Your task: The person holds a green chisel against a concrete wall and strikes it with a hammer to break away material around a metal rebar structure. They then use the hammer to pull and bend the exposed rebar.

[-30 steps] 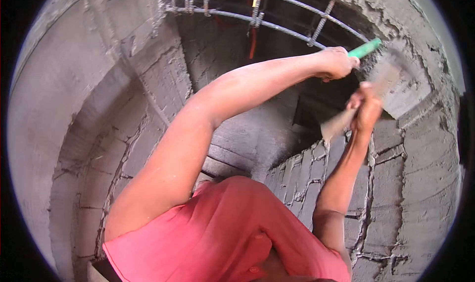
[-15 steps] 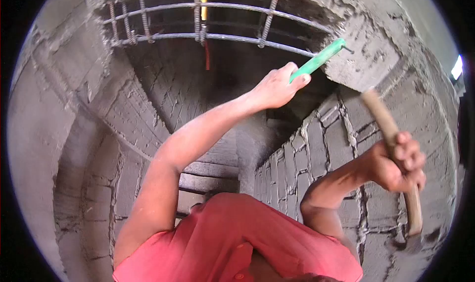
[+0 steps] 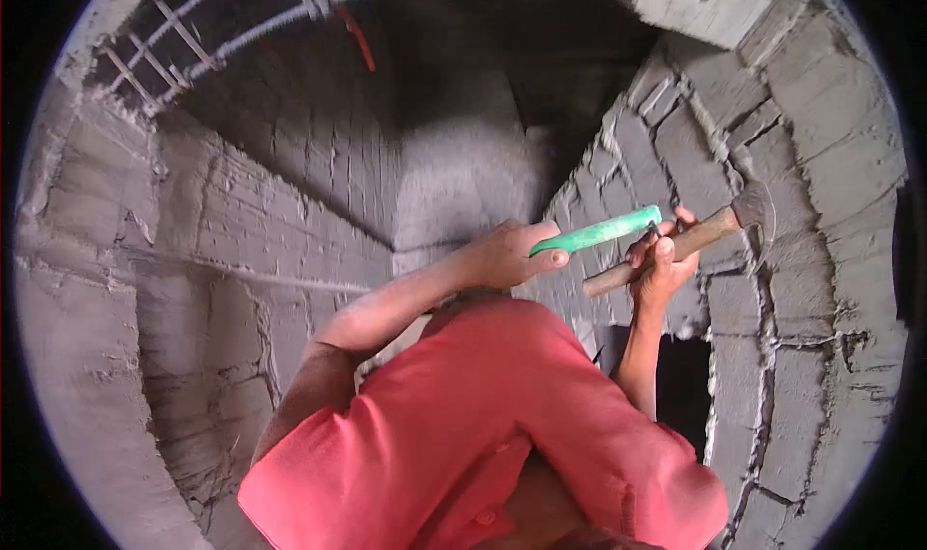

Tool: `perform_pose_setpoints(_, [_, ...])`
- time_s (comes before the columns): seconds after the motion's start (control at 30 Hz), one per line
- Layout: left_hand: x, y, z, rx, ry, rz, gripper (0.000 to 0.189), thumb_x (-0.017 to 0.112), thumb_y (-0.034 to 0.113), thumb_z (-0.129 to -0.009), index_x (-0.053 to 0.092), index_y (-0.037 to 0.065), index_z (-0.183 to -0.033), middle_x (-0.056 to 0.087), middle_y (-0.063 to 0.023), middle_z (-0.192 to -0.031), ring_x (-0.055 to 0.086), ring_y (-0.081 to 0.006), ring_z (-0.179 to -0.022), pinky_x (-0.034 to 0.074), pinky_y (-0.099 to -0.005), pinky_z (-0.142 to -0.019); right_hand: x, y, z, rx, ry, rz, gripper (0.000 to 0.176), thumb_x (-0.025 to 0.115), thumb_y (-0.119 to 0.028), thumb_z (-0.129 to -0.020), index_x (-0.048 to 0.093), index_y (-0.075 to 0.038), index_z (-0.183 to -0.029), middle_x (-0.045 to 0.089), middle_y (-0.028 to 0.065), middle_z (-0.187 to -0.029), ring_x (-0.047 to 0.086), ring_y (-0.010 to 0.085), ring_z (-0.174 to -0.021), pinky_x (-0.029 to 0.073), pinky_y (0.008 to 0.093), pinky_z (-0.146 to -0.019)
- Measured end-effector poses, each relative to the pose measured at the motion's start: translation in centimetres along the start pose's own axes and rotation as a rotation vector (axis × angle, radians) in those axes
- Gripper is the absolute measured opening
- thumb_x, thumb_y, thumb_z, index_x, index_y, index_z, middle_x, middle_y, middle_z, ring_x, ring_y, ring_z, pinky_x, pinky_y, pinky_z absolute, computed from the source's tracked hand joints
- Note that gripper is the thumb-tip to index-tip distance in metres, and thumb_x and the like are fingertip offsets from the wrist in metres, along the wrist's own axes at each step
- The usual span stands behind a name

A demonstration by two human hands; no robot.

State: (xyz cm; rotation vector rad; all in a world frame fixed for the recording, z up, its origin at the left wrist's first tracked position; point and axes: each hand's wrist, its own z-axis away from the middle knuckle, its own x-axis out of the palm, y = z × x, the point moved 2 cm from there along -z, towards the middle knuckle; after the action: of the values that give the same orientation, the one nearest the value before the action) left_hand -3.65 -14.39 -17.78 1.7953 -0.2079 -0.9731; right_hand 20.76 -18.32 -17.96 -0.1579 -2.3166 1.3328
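My left hand is wrapped round one end of a green tool, which points right and has a small dark tip at its far end. My right hand holds the wooden handle of a hammer. The hammer's dark metal head points up to the right. The fingers of my right hand are at the tip of the green tool, in front of my chest. Whether they pinch the tip is too small to tell.
Steel bars cross an opening at the upper left, with a red strip hanging there. A rough block wall rises on the right. Plastered wall curves round the left. A dark gap lies beside my right forearm.
Both hands have come down and together in front of my chest. The hammer has swung round, its head now at the upper right. The view has shifted, with the bars now further up and left.
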Motion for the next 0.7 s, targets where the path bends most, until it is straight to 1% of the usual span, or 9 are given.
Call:
perform_pose_setpoints(0.07, [0.8,-1.1,1.2,-0.039,-0.130,0.051,0.040,0.053,0.043,-0.098,0.054,0.004,-0.094,0.058,-0.0222,-0.078,0.059,-0.0433,-0.073,0.045,-0.0494,-0.067,-0.2,0.4,1.9,0.061,0.011,0.036,0.066,0.077,-0.036,-0.086,0.045,0.003,-0.129,0.053,0.0037,-0.079,0.050,0.0116,-0.047,0.045,0.0285,-0.043])
perform_pose_setpoints(0.17, [1.7,-1.2,2.4,-0.037,-0.127,0.079,0.039,0.053,0.042,-0.098,0.055,0.003,-0.091,0.059,-0.0230,-0.076,0.059,-0.0420,-0.070,0.045,-0.0490,-0.066,0.1,1.6,4.0,0.285,0.008,-0.064,0.065,0.076,-0.037,-0.086,0.048,0.004,-0.127,0.050,0.0026,-0.062,0.050,0.0121,-0.045,0.045,0.0280,-0.042])
perform_pose_setpoints(0.33, [0.5,-3.9,4.0,-0.078,-0.168,0.059,0.039,0.054,0.041,-0.098,0.057,0.003,-0.091,0.059,-0.0237,-0.073,0.060,-0.0433,-0.068,0.045,-0.0489,-0.064,1.9,3.3,6.4,0.450,0.163,0.095,0.032,0.070,-0.022,-0.092,0.054,0.000,-0.108,0.051,0.0026,-0.065,0.048,0.0120,-0.042,0.043,0.0280,-0.040])
perform_pose_setpoints(0.43, [-0.4,-4.8,5.2,-0.108,-0.172,0.011,0.039,0.055,0.041,-0.097,0.057,0.002,-0.092,0.060,-0.0240,-0.073,0.062,-0.0447,-0.069,0.045,-0.0487,-0.063,4.3,3.5,7.1,0.421,0.186,0.057,0.031,0.068,-0.023,-0.094,0.053,0.000,-0.108,0.050,0.0023,-0.063,0.048,0.0118,-0.043,0.044,0.0285,-0.042])
perform_pose_setpoints(0.53, [-1.4,-5.4,4.5,-0.037,-0.107,0.002,0.036,0.057,0.038,-0.097,0.058,0.003,-0.098,0.060,-0.0247,-0.073,0.064,-0.0453,-0.073,0.047,-0.0491,-0.064,4.6,3.6,6.2,0.336,0.159,0.068,0.035,0.065,-0.031,-0.096,0.052,-0.001,-0.110,0.049,0.0020,-0.067,0.046,0.0112,-0.044,0.044,0.0276,-0.042])
perform_pose_setpoints(0.6, [-2.8,-3.3,2.4,0.128,0.153,-0.055,0.031,0.060,0.033,-0.096,0.057,0.003,-0.104,0.061,-0.0231,-0.074,0.065,-0.0445,-0.073,0.048,-0.0483,-0.063,4.1,3.7,5.3,0.270,0.163,0.057,0.045,0.060,-0.042,-0.098,0.051,-0.002,-0.117,0.048,0.0019,-0.073,0.045,0.0105,-0.045,0.042,0.0261,-0.042])
perform_pose_setpoints(0.63, [-3.6,-2.0,1.0,0.072,0.197,-0.003,0.027,0.061,0.026,-0.096,0.057,0.002,-0.107,0.062,-0.0215,-0.074,0.066,-0.0428,-0.071,0.049,-0.0474,-0.062,5.0,2.0,4.5,0.283,0.152,0.117,0.057,0.056,-0.050,-0.098,0.048,-0.001,-0.126,0.047,0.0025,-0.077,0.044,0.0104,-0.046,0.041,0.0248,-0.042])
perform_pose_setpoints(0.67, [-4.4,-0.6,-0.4,0.093,0.202,-0.002,0.027,0.061,0.026,-0.096,0.057,0.002,-0.107,0.062,-0.0215,-0.074,0.066,-0.0428,-0.071,0.049,-0.0474,-0.062,5.2,1.1,4.0,0.262,0.150,0.122,0.057,0.056,-0.050,-0.098,0.048,-0.001,-0.126,0.047,0.0025,-0.077,0.044,0.0104,-0.046,0.041,0.0248,-0.042])
perform_pose_setpoints(0.7, [-5.7,0.8,-1.9,0.115,0.306,-0.008,0.025,0.060,0.025,-0.097,0.057,0.002,-0.107,0.063,-0.0209,-0.073,0.066,-0.0410,-0.069,0.049,-0.0467,-0.061,5.3,0.5,3.2,0.222,0.145,0.154,0.058,0.057,-0.049,-0.098,0.046,-0.001,-0.130,0.047,0.0026,-0.076,0.044,0.0105,-0.046,0.041,0.0247,-0.042])
